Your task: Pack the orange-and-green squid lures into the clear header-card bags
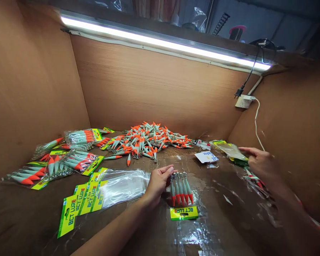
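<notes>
My left hand (158,183) pinches the hook end of a clear packet of squid-jig lures (181,190) at the front middle. Inside it, several pale green lures with orange tips lie side by side, and the yellow-green BCT LURE header points towards me. To the right, my right hand (261,163) has its index finger stretched out at the edge of a stack of clear bags with yellow-green headers (230,151). Its other fingers are partly curled and slightly blurred; I see nothing held there. Whether the fingertip touches the stack, I cannot tell.
Loose lures (146,140) form a heap at the back. Filled packets (81,160) pile up at left, and flat bags with headers (122,186) lie fanned nearer me. A handwritten card (206,157) sits right of centre. Wooden walls (154,96) enclose the table beneath a tube light (162,42).
</notes>
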`<state>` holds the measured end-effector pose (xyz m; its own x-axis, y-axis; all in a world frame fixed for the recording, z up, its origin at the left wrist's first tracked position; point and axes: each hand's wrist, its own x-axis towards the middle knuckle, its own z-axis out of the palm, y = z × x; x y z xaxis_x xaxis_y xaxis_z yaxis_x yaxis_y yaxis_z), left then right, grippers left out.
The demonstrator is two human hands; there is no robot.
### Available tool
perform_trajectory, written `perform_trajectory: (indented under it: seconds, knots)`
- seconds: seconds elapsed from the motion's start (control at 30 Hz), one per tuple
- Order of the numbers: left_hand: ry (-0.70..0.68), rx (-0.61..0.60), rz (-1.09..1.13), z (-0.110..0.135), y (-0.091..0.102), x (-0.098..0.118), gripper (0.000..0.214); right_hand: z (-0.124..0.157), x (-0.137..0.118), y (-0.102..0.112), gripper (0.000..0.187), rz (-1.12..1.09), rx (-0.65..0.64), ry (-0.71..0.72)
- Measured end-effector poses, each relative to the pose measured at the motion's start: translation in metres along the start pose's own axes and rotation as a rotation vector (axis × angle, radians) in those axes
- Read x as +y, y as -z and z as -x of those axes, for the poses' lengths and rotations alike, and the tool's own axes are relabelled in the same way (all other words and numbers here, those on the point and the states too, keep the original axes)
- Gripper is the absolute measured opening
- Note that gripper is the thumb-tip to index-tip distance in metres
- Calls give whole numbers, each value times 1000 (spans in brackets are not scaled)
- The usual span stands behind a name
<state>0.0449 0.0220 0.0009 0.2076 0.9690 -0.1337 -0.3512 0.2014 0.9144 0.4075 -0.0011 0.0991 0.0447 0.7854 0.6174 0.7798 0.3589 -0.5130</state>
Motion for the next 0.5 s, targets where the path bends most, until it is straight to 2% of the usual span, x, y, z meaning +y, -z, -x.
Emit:
perform_trajectory:
  seconds: [0.07,0.1,0.13,0.17,0.23,0.3,0.37,0.5]
  knots:
    - [-12,-21,-19,0,-4,-2,61,4,-16,-13,28,-193,-49,-104]
    - [-20,-32,-26,1,-5,-4,61,7,-27,-27,27,-334,-141,-160]
    - [-27,-45,-32,1,-7,-5,60,10,-38,-44,29,-495,-308,-198]
    - [-33,-58,-40,1,-8,-6,60,12,-49,-63,39,-601,-419,-238]
    - [-44,-81,-62,2,-9,-6,59,17,-65,-100,51,-695,-537,-306]
    - [-62,-103,-105,1,-7,-6,58,21,-74,-127,50,-707,-636,-302]
    - [-117,-141,-197,-2,-2,-3,53,23,-74,-142,42,-682,-671,-263]
    - [-237,-207,-502,-13,15,6,39,26,-64,-150,30,-573,-624,-123]
